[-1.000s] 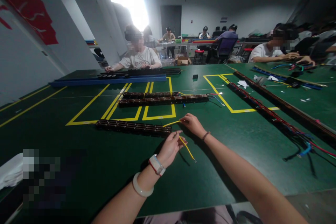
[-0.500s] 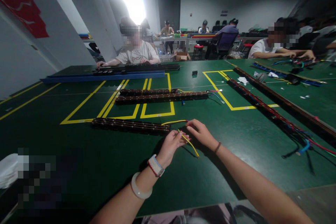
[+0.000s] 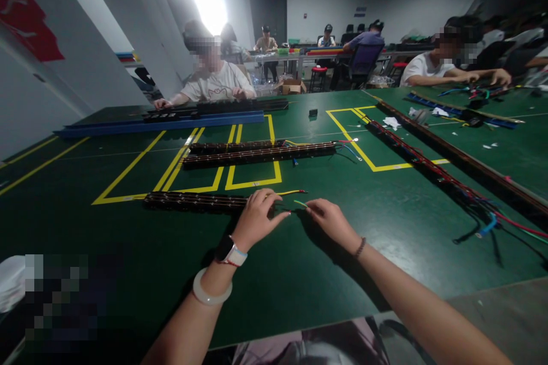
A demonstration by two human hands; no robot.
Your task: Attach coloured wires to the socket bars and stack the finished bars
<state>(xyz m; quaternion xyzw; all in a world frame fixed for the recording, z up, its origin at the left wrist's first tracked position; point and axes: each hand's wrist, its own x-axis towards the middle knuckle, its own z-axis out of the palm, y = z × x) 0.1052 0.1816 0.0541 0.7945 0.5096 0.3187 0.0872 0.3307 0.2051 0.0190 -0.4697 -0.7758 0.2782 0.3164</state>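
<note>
My left hand rests over the right end of a long black bar with copper-coloured lines, fingers curved and thumb stretched apart. A yellow wire with a dark red end sticks out past those fingers. To the right, my right hand pinches a short yellow-green wire, whose tip points left toward my left thumb. Most of that wire is hidden by the fingers.
Two similar bars with wire ends lie farther back inside yellow tape lines. On the right are long bars with red and blue wires. A blue channel lies before a co-worker; another person handles wires at back right.
My left hand has moved left onto the bar's end and its fingers have spread. My right hand has left the yellow wire's end and now holds the yellow-green wire.
</note>
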